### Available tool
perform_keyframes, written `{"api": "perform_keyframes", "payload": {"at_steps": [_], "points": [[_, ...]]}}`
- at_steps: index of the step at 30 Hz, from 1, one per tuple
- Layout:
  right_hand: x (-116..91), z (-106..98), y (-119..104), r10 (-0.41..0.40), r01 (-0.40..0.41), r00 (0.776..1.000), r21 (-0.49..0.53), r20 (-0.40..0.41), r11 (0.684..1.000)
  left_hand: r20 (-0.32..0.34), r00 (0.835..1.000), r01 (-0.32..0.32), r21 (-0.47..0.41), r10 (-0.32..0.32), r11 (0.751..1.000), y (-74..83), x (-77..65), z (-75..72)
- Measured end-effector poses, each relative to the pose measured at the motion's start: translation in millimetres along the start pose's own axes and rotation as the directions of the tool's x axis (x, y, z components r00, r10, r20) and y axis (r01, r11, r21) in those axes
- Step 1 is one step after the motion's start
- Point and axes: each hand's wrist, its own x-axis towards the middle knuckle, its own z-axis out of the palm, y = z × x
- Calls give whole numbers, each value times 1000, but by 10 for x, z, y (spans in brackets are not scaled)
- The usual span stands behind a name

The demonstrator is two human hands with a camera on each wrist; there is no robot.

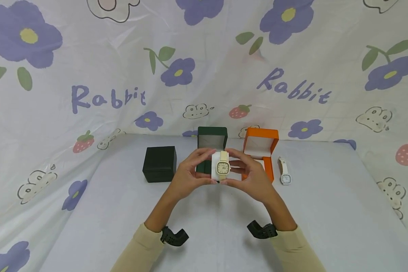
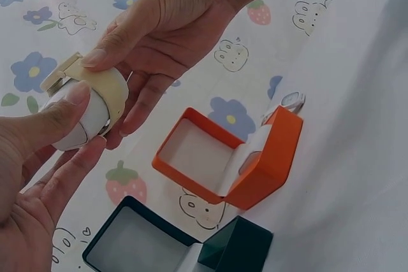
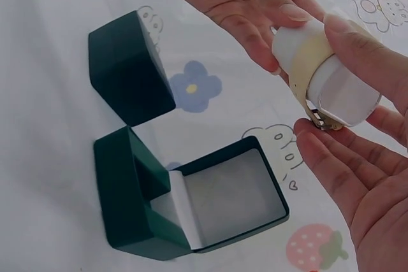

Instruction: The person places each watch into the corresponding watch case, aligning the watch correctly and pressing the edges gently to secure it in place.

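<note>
A wristwatch [image 1: 223,167] with a cream strap and a squarish gold-rimmed face is wrapped round a white watch cushion [image 2: 67,125]. Both hands hold it up in front of the boxes. My left hand [image 1: 185,175] pinches one end of the cushion between thumb and fingers. From the other side my right hand [image 1: 253,177] grips it, its thumb on the strap in the left wrist view. The strap's buckle [image 3: 324,119] shows in the right wrist view, near the right fingertips. Behind the hands stands an open green watch box [image 1: 212,136], partly hidden in the head view.
An open orange watch box [image 1: 262,133] stands right of the green one, with something white inside. Further right lies a watch with a white strap [image 1: 285,172]. On the left is a closed dark green box [image 1: 159,164]. A patterned cloth [image 1: 197,75] rises behind the table.
</note>
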Motion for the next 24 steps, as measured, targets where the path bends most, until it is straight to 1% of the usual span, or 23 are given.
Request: {"api": "perform_keyframes", "payload": {"at_steps": [4,8,17,24], "points": [[8,20,174,14,-14,1000,18,-2,1000,-2,1000,0,9,0,1000,1,-6,-4],[8,23,230,11,-11,1000,40,3,999,-4,1000,1,20,-1,1000,-1,-7,-14],[11,30,219,30,-33,999,110,29,993,-4,1000,-3,31,3,1000,19,-10,-17],[13,35,200,40,-43,999,114,29,993,-6,1000,-7,31,7,999,16,-14,-8]]}}
